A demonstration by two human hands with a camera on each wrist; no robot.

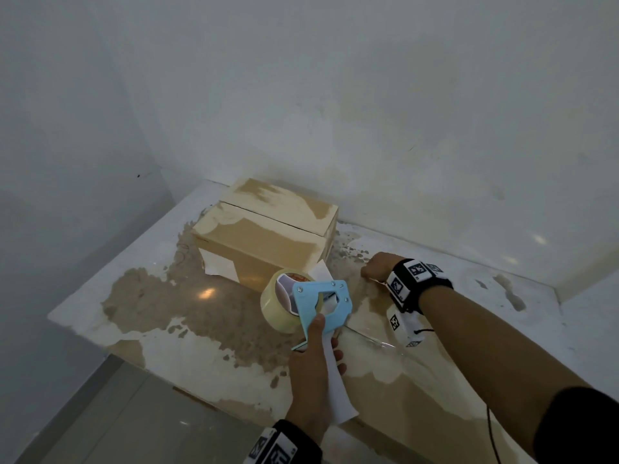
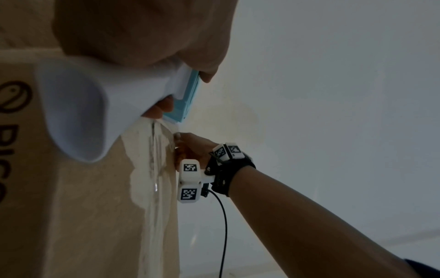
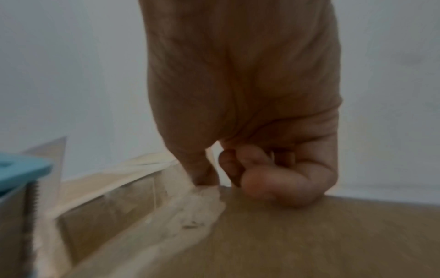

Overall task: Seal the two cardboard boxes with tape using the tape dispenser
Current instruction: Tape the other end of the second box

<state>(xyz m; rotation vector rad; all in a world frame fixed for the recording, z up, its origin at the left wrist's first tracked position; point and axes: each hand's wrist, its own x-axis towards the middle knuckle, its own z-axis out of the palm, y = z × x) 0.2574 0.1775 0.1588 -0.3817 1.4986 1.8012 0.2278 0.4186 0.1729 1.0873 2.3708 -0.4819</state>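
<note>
currently the left hand [image 1: 310, 370] is gripping the white handle of the tape dispenser [image 1: 321, 303], fingers curled round it, thumb lying up along the blue frame. the clear tape roll [image 1: 279, 304] is sitting on the dispenser's left side, above the near cardboard box [image 1: 418, 380]. a strip of clear tape [image 1: 371, 336] is running from the dispenser across the near box's top toward the right hand [image 1: 376, 266].

the right hand is resting at the far edge of that box, fingers curled, thumb tip pressing the tape end onto the cardboard. whether it is pinching anything is hard to tell.

the second cardboard box [image 1: 264, 236] is standing further back on the table [image 1: 140, 296], just behind the near box, flaps down with an open seam showing across its top. contents of either box are not showing.

the left wrist view is showing what the head view is not: the flared open end of the white handle [image 2: 78, 112], dark printed lettering on the box side, and the wrinkled tape [image 2: 154, 159] lying down the cardboard to the right hand [image 2: 192, 148]. the right wrist view, blurred, is showing the dispenser's serrated blade [image 3: 32, 205] at the left edge and the curled fingers [image 3: 269, 180] touching the box top [image 3: 309, 240].
</note>
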